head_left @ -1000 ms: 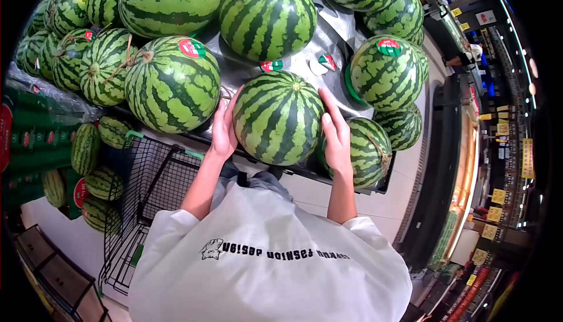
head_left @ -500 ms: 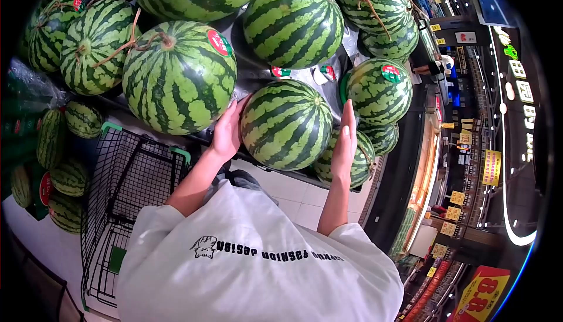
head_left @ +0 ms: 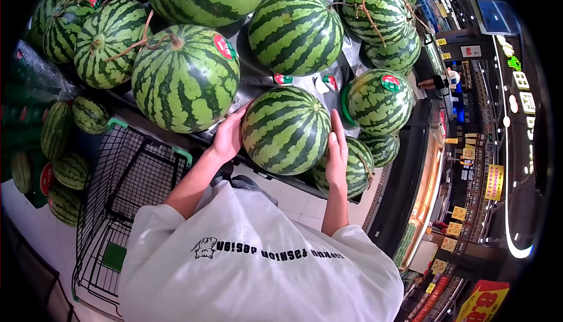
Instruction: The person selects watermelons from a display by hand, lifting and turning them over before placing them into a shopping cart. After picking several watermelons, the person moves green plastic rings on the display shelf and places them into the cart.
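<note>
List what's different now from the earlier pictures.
The right hand, held slightly off the middle watermelon half a second ago, has moved inward to its side. The view has swung, bringing in a screen and a red-and-yellow sign at right. Unchanged: the left hand at the melon's other side; the shopping cart nearby.

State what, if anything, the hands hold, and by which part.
A striped watermelon, cupped at its sides: the left hand on its left flank, the right hand apparently against its right. Whether it is lifted cannot be told.
</note>
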The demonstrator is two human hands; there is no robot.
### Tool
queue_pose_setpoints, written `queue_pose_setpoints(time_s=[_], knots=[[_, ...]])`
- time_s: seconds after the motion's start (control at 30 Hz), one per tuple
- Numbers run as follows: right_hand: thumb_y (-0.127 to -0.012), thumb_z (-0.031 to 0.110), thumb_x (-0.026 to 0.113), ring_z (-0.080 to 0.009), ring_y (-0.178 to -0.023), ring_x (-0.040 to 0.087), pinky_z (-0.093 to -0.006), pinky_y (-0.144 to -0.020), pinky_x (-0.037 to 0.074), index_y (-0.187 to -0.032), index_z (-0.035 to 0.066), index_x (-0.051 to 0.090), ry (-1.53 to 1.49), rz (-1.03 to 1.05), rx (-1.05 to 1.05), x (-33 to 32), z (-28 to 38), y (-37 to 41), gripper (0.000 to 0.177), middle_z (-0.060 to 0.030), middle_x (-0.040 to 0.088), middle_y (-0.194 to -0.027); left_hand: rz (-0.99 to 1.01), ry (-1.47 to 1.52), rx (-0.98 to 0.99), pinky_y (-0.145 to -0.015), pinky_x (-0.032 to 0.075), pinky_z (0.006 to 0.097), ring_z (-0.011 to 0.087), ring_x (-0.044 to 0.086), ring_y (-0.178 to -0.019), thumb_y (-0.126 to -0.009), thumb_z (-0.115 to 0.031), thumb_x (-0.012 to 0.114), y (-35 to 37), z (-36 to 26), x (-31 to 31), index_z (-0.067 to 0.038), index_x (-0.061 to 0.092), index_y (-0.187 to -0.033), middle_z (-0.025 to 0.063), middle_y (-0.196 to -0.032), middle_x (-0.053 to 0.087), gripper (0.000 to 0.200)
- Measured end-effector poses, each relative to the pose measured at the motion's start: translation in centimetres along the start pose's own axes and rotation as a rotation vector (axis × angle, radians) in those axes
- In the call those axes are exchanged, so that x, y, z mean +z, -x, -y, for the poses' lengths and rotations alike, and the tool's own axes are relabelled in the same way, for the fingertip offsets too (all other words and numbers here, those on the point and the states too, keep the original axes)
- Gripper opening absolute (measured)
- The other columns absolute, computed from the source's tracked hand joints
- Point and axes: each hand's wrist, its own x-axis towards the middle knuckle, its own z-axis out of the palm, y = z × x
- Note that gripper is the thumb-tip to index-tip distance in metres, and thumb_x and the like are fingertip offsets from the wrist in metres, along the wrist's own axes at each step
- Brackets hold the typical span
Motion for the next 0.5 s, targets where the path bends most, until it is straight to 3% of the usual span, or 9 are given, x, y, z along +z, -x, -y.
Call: queue_pose_setpoints(time_s=[0.13,0.27,0.3,0.43,0.5], knots=[[-0.107,0.031,0.033,-0.0229,-0.15,0.024,-0.035,-0.122,0.016,-0.156,-0.001,0.025,-0.053,-0.02,-0.023,0.1,-1.5,0.6,0.06,-0.0134,0.027,-0.163,0.003,-0.03,-0.003,-0.116,0.03,0.0347,0.019,0.042,-0.139,-0.104,-0.029,0.037,0.2,0.0,0.2,-0.003,0.037,-0.152,0.0071,-0.152,0.046,0.054],[-0.107,0.032,0.032,-0.0223,-0.15,0.024,-0.0347,-0.122,0.016,-0.157,-0.001,0.024,-0.19,-0.075,-0.012,0.2,-3.9,1.2,0.06,-0.0124,0.027,-0.163,-0.14,-0.097,-0.041,-0.114,0.032,0.0328,0.017,0.045,-0.136,-0.105,-0.031,0.038,0.1,0.4,0.4,-0.005,0.04,-0.151,0.0057,-0.149,0.049,0.052],[-0.107,0.032,0.031,-0.0221,-0.15,0.024,-0.0347,-0.122,0.016,-0.157,-0.001,0.024,-0.248,-0.103,-0.005,0.3,-4.8,1.3,0.06,-0.0122,0.026,-0.163,-0.189,-0.107,0.002,-0.108,0.041,0.0346,0.0188,0.054,-0.126,-0.106,-0.034,0.034,-0.1,0.9,-0.3,-0.005,0.051,-0.141,0.0081,-0.138,0.059,0.049],[-0.107,0.034,0.03,-0.0215,-0.15,0.024,-0.0344,-0.122,0.016,-0.157,-0.001,0.023,-0.495,-0.226,0.027,1.9,-8.7,3.1,0.061,-0.0112,0.026,-0.163,-0.22,-0.255,0.131,-0.106,0.042,0.0352,0.0191,0.056,-0.122,-0.105,-0.038,0.033,-0.4,1.7,-0.7,-0.005,0.054,-0.136,0.0065,-0.134,0.061,0.049],[-0.107,0.034,0.029,-0.0212,-0.15,0.023,-0.0343,-0.122,0.016,-0.157,-0.001,0.022,-0.606,-0.299,0.042,3.4,-10.3,4.4,0.061,-0.0107,0.025,-0.163,-0.259,-0.307,0.158,-0.109,0.04,0.0349,0.0195,0.053,-0.127,-0.106,-0.04,0.031,-0.2,2.5,-1.1,-0.007,0.049,-0.142,0.0063,-0.139,0.057,0.052]])
